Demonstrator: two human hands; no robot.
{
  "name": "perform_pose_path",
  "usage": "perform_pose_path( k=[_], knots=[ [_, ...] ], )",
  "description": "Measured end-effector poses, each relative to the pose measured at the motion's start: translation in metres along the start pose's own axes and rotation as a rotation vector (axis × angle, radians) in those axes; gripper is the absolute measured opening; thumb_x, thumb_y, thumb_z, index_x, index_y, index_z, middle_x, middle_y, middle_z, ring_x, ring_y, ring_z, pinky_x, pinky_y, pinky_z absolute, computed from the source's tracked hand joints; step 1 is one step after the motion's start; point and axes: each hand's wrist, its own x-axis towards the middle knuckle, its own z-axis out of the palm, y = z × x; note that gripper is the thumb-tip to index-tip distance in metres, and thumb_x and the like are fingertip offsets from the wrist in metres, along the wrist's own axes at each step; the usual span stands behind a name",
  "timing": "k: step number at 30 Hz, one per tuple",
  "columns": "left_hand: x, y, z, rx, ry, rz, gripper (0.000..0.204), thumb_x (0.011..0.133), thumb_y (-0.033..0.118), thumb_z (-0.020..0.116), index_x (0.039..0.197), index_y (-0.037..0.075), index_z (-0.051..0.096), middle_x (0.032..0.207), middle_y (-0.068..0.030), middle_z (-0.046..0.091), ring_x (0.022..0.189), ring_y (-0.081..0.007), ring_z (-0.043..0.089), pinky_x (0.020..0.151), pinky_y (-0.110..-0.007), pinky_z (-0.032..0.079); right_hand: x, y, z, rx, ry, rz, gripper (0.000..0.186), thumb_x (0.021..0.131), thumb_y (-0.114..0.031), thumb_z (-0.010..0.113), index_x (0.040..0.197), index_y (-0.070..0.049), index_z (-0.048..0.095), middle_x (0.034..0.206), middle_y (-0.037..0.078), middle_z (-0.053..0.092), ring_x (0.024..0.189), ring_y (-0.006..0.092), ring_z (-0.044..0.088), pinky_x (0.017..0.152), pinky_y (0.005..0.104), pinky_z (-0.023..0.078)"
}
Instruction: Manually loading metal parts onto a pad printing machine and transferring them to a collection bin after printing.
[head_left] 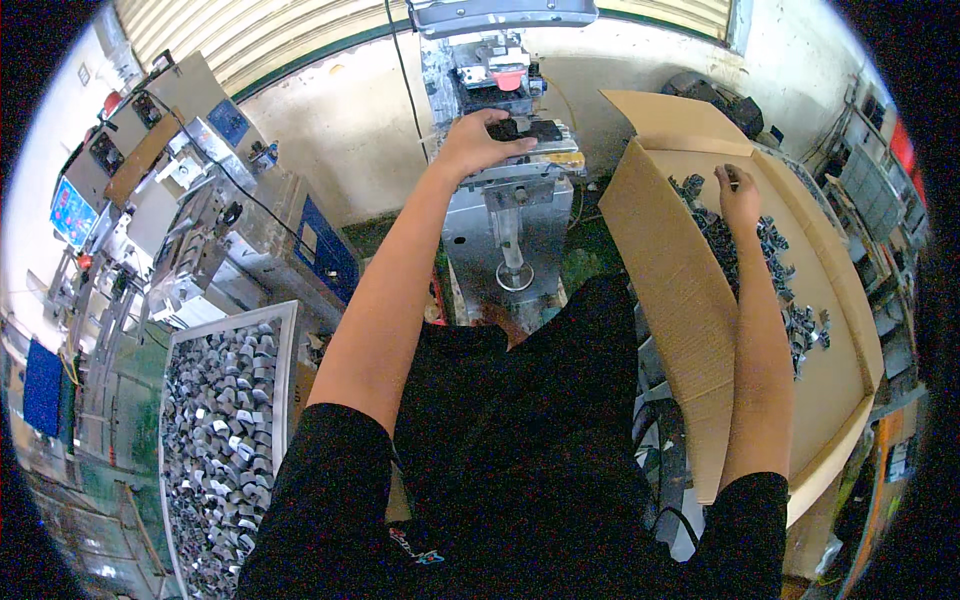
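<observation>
At the bench machine [508, 215] straight ahead, my left hand [475, 143] reaches in with thumb and forefinger curved around a small dark metal part [507, 130] on the fixture. Its other fingers are mostly hidden. On the right, my right hand [738, 195] hangs above the open cardboard box [660, 330], its fingers bent together. Whatever they pinch, if anything, is too small to make out. Beneath that hand and forearm, a heap of small dark metal clips [718, 240] lies along the box floor.
A metal-rimmed tray [287, 365] full of curved grey metal pieces [225, 420] stands at lower left. Beyond it is a grey machine cabinet [290, 230] with cables. A red-pink knob [508, 80] sits on the machine above my left hand. Racks [870, 200] line the far right.
</observation>
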Motion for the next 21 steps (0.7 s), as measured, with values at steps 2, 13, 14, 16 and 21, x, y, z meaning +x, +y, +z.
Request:
perform_pose_path(
  k=[2,13,14,16,21],
  knots=[
    [0.002,0.007,0.002,0.045,-0.015,0.006,0.085,0.062,0.057,0.084,0.119,-0.003,0.064,0.118,-0.0215,0.066,0.111,-0.0311,0.064,0.098,-0.036,0.049,0.001,0.01,0.002,-0.005,0.016,-0.016,0.042,0.089,-0.04,0.066,0.117,-0.008,0.068,0.108,0.019,0.067,0.099,0.0344,0.066,0.084,0.0439,0.052],
    [0.004,0.004,-0.002,-0.002,-0.059,-0.047,0.089,0.061,0.06,0.084,0.119,-0.005,0.064,0.119,-0.0224,0.066,0.111,-0.0321,0.064,0.098,-0.037,0.048,-0.002,0.003,0.004,0.166,-0.028,-0.059,0.028,0.09,-0.027,0.068,0.108,-0.006,0.069,0.097,0.013,0.073,0.088,0.0259,0.072,0.078,0.0346,0.054],
    [0.004,0.006,0.0,-0.004,-0.06,-0.042,0.089,0.061,0.06,0.084,0.119,-0.005,0.064,0.119,-0.0224,0.066,0.111,-0.0321,0.064,0.098,-0.037,0.048,-0.002,0.007,0.003,0.163,-0.023,-0.057,0.028,0.09,-0.027,0.068,0.108,-0.006,0.069,0.097,0.013,0.073,0.088,0.0259,0.072,0.078,0.0346,0.054],
    [0.002,0.002,-0.001,0.014,-0.051,-0.049,0.09,0.061,0.06,0.084,0.12,-0.005,0.064,0.121,-0.0227,0.065,0.112,-0.0321,0.063,0.099,-0.037,0.048,-0.004,-0.002,0.005,0.08,-0.049,0.023,0.029,0.087,-0.031,0.07,0.105,-0.009,0.07,0.101,0.014,0.072,0.093,0.0305,0.071,0.082,0.0391,0.054],
    [0.001,0.0,-0.001,0.057,-0.019,-0.053,0.084,0.064,0.058,0.084,0.121,-0.001,0.064,0.113,-0.0173,0.069,0.103,-0.0265,0.066,0.094,-0.035,0.05,-0.008,-0.009,0.0,0.158,-0.068,0.021,0.031,0.086,-0.033,0.07,0.106,-0.009,0.07,0.102,0.014,0.072,0.09,0.0302,0.072,0.083,0.0396,0.054]
  ],
)
